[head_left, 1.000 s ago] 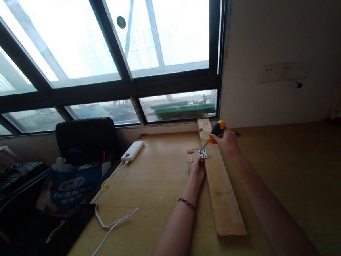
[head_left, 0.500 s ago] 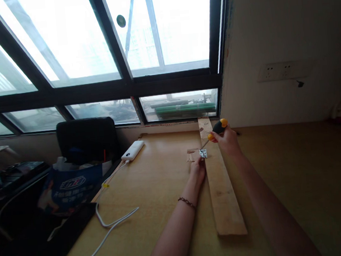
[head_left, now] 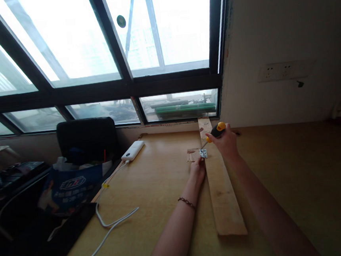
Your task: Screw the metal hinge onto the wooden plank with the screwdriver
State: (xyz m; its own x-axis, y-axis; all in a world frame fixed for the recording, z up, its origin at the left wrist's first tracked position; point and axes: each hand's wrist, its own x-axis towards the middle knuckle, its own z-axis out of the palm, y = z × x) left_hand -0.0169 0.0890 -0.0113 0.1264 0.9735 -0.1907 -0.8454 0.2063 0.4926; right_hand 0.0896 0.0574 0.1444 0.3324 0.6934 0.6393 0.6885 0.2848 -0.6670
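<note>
The right hand (head_left: 226,142) is closed around the screwdriver (head_left: 217,130), its tip at the hinge (head_left: 203,153) on the board's left edge. The left hand (head_left: 197,171) has its fingertips at the hinge (how tightly they grip, I cannot tell). The board (head_left: 226,202) lies lengthwise on the wooden table (head_left: 166,184), reaching the window (head_left: 165,36); a charger (head_left: 133,150) rests near the left edge. Beyond stand a black chair (head_left: 86,139) and a dim wall (head_left: 269,27) with sockets (head_left: 279,71).
</note>
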